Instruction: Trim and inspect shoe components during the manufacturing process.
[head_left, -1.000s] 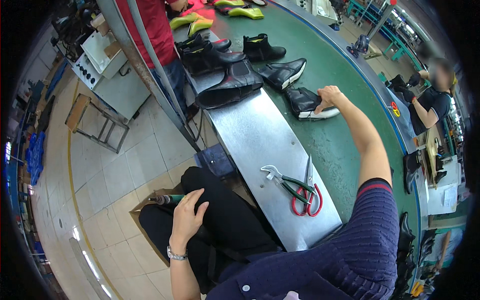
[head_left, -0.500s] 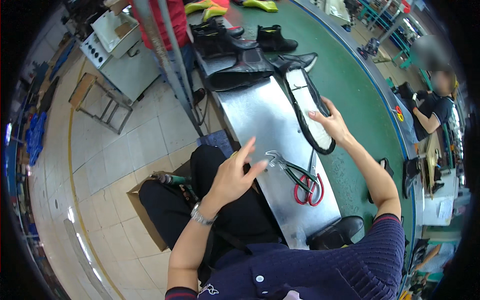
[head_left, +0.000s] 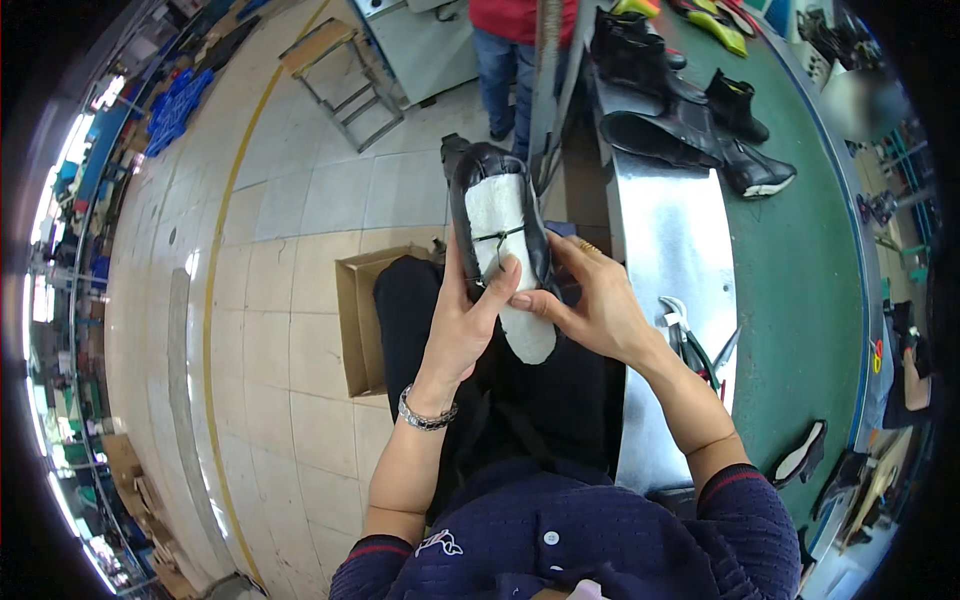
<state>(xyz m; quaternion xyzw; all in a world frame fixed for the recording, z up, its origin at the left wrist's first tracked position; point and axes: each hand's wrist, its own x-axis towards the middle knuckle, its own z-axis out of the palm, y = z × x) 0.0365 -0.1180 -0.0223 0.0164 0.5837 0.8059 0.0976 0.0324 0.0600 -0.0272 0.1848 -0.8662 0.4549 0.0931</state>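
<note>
Head view is showing the left hand (head_left: 462, 335) and the right hand (head_left: 603, 302) grasping a black leather shoe with a white underside (head_left: 498, 208), underside facing up, partly over the black-trousered lap (head_left: 580, 400). Green-handled metal pincers (head_left: 673, 308) are lying on the shiny silver metal counter (head_left: 680, 235) to the right.

The person wore a navy short-sleeved shirt (head_left: 640, 540) of finely textured cloth, its sleeve cuffs (head_left: 728, 478) edged in dark red, with pale round buttons (head_left: 550, 538) and a small whitish emblem (head_left: 439, 543) on the left chest. Black trousers (head_left: 405, 310), a silver-coloured metal-banded watch (head_left: 427, 412) and, on the right hand (head_left: 612, 310), a gold-coloured ring (head_left: 590, 247) completed the outfit.
</note>
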